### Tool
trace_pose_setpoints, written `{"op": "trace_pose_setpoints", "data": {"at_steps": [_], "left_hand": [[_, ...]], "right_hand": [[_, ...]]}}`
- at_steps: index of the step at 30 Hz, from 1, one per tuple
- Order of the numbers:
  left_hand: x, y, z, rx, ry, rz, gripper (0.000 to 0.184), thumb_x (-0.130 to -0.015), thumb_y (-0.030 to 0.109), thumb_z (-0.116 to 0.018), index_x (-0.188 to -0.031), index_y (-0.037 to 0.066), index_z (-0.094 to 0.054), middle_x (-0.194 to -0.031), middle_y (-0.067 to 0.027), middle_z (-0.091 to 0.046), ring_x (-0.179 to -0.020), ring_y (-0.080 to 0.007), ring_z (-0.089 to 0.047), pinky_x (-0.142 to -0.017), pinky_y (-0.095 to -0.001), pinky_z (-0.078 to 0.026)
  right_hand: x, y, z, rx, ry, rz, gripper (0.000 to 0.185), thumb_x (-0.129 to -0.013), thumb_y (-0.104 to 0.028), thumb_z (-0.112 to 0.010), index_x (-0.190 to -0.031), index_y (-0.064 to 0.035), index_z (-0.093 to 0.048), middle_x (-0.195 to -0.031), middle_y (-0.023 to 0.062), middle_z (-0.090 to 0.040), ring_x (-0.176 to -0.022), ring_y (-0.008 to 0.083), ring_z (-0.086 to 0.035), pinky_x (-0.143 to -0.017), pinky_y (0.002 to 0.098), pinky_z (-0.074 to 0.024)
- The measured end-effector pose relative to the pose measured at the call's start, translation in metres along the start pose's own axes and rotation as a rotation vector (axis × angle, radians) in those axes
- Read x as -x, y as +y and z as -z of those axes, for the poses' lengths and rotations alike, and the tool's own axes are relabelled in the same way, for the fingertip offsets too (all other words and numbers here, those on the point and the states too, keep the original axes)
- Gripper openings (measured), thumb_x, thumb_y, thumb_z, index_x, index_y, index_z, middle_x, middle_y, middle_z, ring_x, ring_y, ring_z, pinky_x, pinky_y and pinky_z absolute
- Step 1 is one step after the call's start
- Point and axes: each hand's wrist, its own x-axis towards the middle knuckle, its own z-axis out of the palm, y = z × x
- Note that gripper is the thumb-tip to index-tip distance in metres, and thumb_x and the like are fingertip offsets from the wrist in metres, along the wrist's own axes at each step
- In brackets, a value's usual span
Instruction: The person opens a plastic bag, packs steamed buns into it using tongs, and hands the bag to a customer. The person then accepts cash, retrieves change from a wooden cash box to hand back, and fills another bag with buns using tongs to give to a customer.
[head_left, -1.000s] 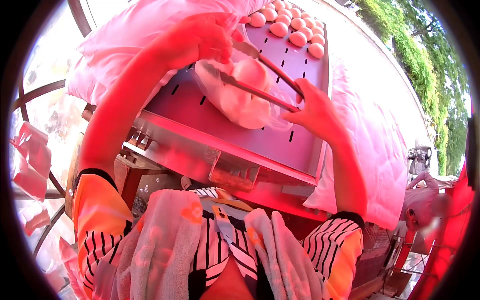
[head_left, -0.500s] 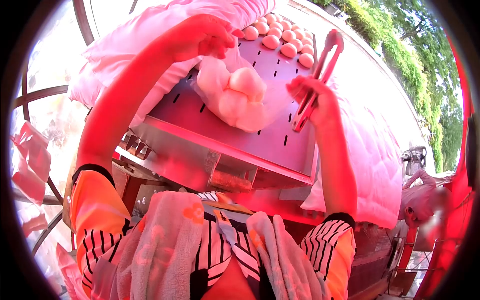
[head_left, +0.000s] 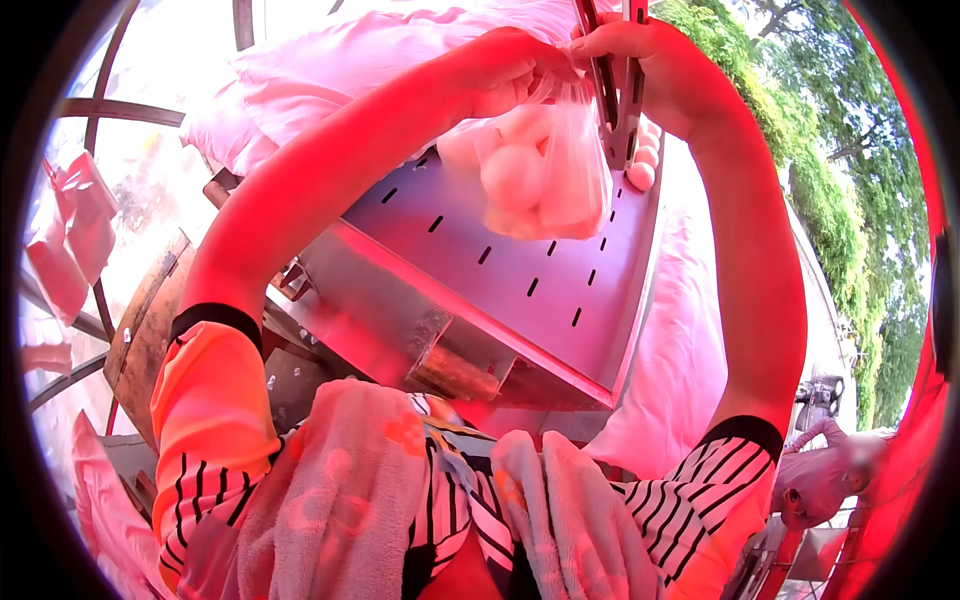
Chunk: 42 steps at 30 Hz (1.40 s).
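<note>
A thin clear plastic bag (head_left: 575, 195) with several round, pale buns (head_left: 513, 178) in it hangs above the slotted metal tray (head_left: 480, 285). My left hand (head_left: 515, 75) is closed on the gathered top of the bag. Metal tongs (head_left: 622, 110) are in my right hand (head_left: 655, 65), pointing down beside the bag. The right fingertips meet the bag's top near the left hand; whether they grip it too, I cannot tell. More buns (head_left: 642, 170) lie on the tray behind the tongs, mostly hidden by the bag and hands.
Pink-lit quilts (head_left: 300, 95) lie along the tray's left and far sides, and another quilt (head_left: 670, 360) lies at its right. A metal housing (head_left: 400, 330) is below the tray's near edge. A person (head_left: 820, 480) is at the far right, beyond the quilt.
The bag of buns has been lifted off the tray and hangs upright. Both hands have come together at its top, the right one moving up with the tongs turned downward.
</note>
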Motion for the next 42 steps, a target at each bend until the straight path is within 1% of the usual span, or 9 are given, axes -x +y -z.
{"op": "trace_pose_setpoints", "data": {"at_steps": [3, 16, 19, 22, 23, 29, 34, 38, 42], "left_hand": [[0.023, 0.026, -0.007, -0.108, -0.041, 0.115, 0.021, -0.082, 0.003, -0.055, -0.101, -0.007, -0.058, -0.090, -0.0145, -0.063, -0.087, -0.0216, -0.062, -0.090, -0.0356, -0.046], [0.132, 0.141, 0.060, 0.113, -0.059, 0.102, 0.021, -0.093, 0.017, -0.050, -0.102, 0.000, -0.056, -0.072, -0.0017, -0.055, -0.053, -0.0067, -0.046, -0.066, -0.0284, -0.049], [0.196, 0.177, 0.063, -0.036, 0.186, 0.056, 0.024, -0.092, 0.018, -0.051, -0.100, -0.004, -0.056, -0.069, -0.0029, -0.054, -0.058, -0.0105, -0.050, -0.067, -0.0264, -0.049], [0.268, 0.202, 0.065, -0.335, 0.353, -0.045, 0.027, -0.093, 0.024, -0.051, -0.100, -0.001, -0.060, -0.078, -0.0011, -0.058, -0.066, -0.0051, -0.053, -0.058, -0.0166, -0.047], [0.291, 0.204, 0.048, -0.452, 0.687, -0.094, 0.028, -0.094, 0.023, -0.050, -0.103, -0.002, -0.059, -0.076, -0.0005, -0.056, -0.065, -0.0050, -0.053, -0.058, -0.0166, -0.046], [0.410, 0.223, 0.091, -0.406, 1.013, -0.035, 0.025, -0.095, 0.017, -0.045, -0.091, -0.002, -0.060, -0.057, 0.0047, -0.043, -0.040, -0.0030, -0.037, -0.035, -0.0172, -0.027], [0.463, 0.246, 0.162, -0.367, 1.163, -0.099, 0.022, -0.094, 0.016, -0.048, -0.103, -0.003, -0.055, -0.062, 0.0053, -0.043, -0.044, -0.0011, -0.035, -0.037, -0.0163, -0.026], [0.463, 0.264, 0.206, -0.242, 1.032, -0.229, 0.032, -0.095, 0.013, -0.045, -0.122, -0.005, -0.045, -0.063, 0.0042, -0.040, -0.045, -0.0012, -0.030, -0.038, -0.0159, -0.024], [0.441, 0.293, 0.249, -0.416, 0.730, -0.105, 0.036, -0.097, 0.011, -0.039, -0.131, -0.004, -0.036, -0.066, 0.0030, -0.038, -0.047, -0.0009, -0.030, -0.039, -0.0157, -0.023]], "right_hand": [[-0.012, -0.023, -0.007, -0.008, 0.009, 0.028, 0.005, -0.072, -0.006, -0.061, -0.075, -0.0019, -0.059, -0.064, 0.0057, -0.058, -0.055, 0.0130, -0.053, -0.050, 0.0281, -0.0416], [-0.096, -0.079, -0.087, -0.535, -0.641, -0.025, 0.025, -0.084, -0.014, -0.047, -0.095, 0.0049, -0.058, -0.103, 0.0264, -0.061, -0.100, 0.0418, -0.058, -0.094, 0.0533, -0.0412], [-0.132, -0.092, -0.127, -0.526, -0.805, -0.021, 0.029, -0.085, -0.017, -0.049, -0.096, 0.0083, -0.059, -0.105, 0.0295, -0.059, -0.094, 0.0384, -0.061, -0.073, 0.0428, -0.0552], [-0.219, -0.067, -0.140, -0.384, -0.612, -0.013, 0.036, -0.081, -0.023, -0.056, -0.098, 0.0091, -0.058, -0.113, 0.0316, -0.054, -0.098, 0.0381, -0.061, -0.066, 0.0356, -0.0568], [-0.216, -0.068, -0.172, -0.138, -0.356, 0.042, 0.026, -0.078, -0.017, -0.061, -0.098, -0.0001, -0.059, -0.082, 0.0127, -0.065, -0.080, 0.0164, -0.061, -0.066, 0.0268, -0.0452], [-0.321, 0.080, -0.327, 1.117, 0.190, 0.109, 0.063, -0.071, -0.044, -0.070, -0.112, 0.0011, -0.055, -0.113, 0.0185, -0.059, -0.101, 0.0287, -0.060, -0.088, 0.0366, -0.0465], [-0.332, 0.096, -0.233, 0.863, 0.561, 0.285, 0.028, -0.078, -0.021, -0.053, -0.095, 0.0001, -0.059, -0.095, 0.0237, -0.063, -0.092, 0.0376, -0.061, -0.083, 0.0444, -0.0475], [-0.154, 0.056, -0.019, 0.221, 1.024, 0.333, 0.024, -0.067, -0.013, -0.059, -0.085, 0.0029, -0.059, -0.067, 0.0087, -0.061, -0.053, 0.0157, -0.055, -0.047, 0.0302, -0.0413], [0.092, 0.115, -0.018, -0.309, 1.302, 0.448, 0.025, -0.071, 0.005, -0.056, -0.096, 0.0091, -0.054, -0.089, 0.0157, -0.061, -0.071, 0.0222, -0.063, -0.061, 0.0305, -0.0523]]}}
